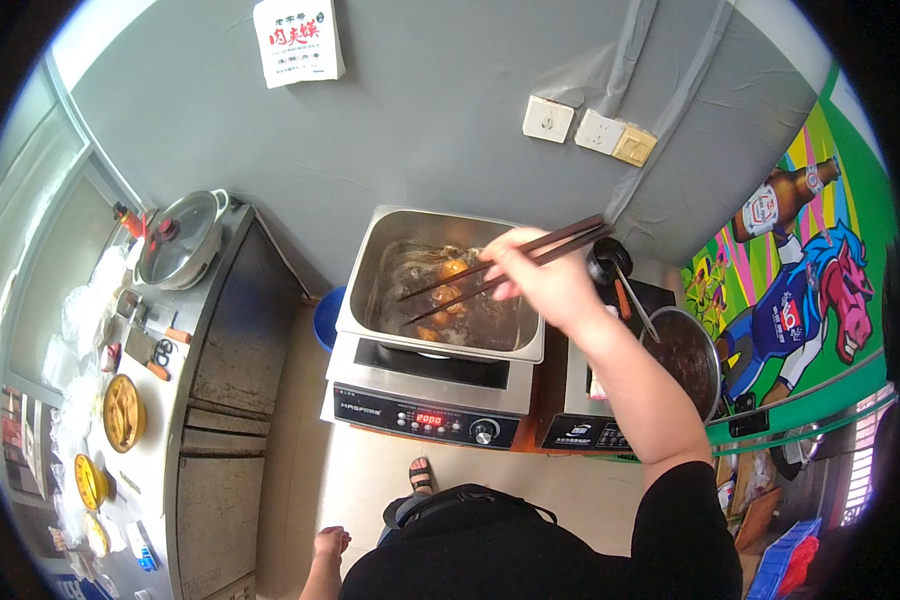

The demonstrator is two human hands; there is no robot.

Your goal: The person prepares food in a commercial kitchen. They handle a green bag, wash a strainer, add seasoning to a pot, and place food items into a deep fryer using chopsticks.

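Observation:
My right hand (pixel 532 277) grips a pair of long dark chopsticks (pixel 568 232), reaching over a deep rectangular stainless steel pan (pixel 435 226) in front of me. The tips point down and left, at or just above the dark, bubbling liquid (pixel 495 319); I cannot tell whether they touch it. Several rounded golden-brown food pieces (pixel 450 298) sit in the liquid near the chopsticks. Under the pan is an induction cooker (pixel 431 405) with a lit display and a control knob (pixel 484 430). Low at my left side hangs my left hand (pixel 332 541), its fingers curled with nothing visible in them.
On the right, a round pot (pixel 682 360) of dark contents stands by a second cooker (pixel 585 430). A blue tub (pixel 328 319) sits left of the pan. The left counter holds a lidded pot (pixel 184 247), cleavers (pixel 144 349), scissors (pixel 163 349) and yellow bowls (pixel 125 412).

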